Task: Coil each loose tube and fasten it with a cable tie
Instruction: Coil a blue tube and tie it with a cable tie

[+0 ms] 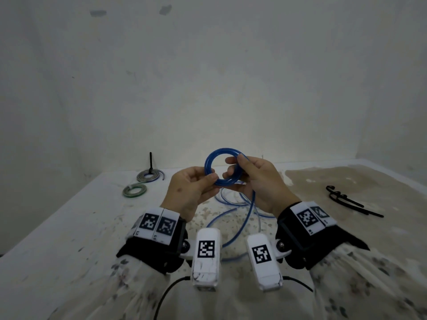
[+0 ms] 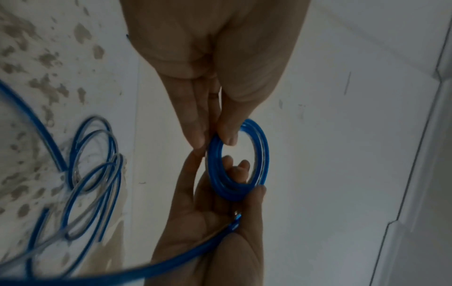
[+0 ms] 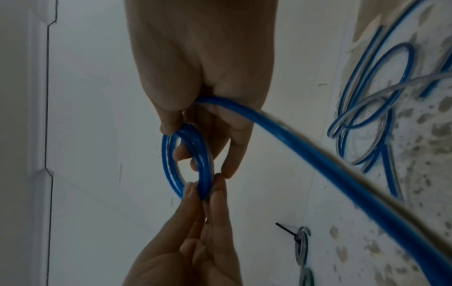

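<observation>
Above the middle of the desk [image 1: 69,227], both hands hold a small blue coil [image 1: 221,167] upright. The left hand [image 1: 189,190] pinches its 7 o'clock edge between thumb and fingertips; the right hand [image 1: 256,181] grips the 3 o'clock side, fingers hooked through the ring and thumb over it. From the right grip the unwound blue tube [image 1: 240,218] drops to the desk and trails toward the person, lying tangled with a clear tube [image 1: 225,199] below the hands. The likely trouble: the wound turns look springy, so if either pinch slackens while a new loop is fed on, the coil could burst open. The tail could also snag on the clear tube and drag it up, or kink, since the two cross each other. Reaching for the black ties [image 1: 353,203] at 3 o'clock will leave one hand to hold every turn, which is when slipping seems most probable. Two finished coils [image 1: 143,182] lie at 10 o'clock, one with a tie end standing up. No brand or readable writing shows; only black-and-white square marker patterns on the wrist bands [image 1: 157,224].
</observation>
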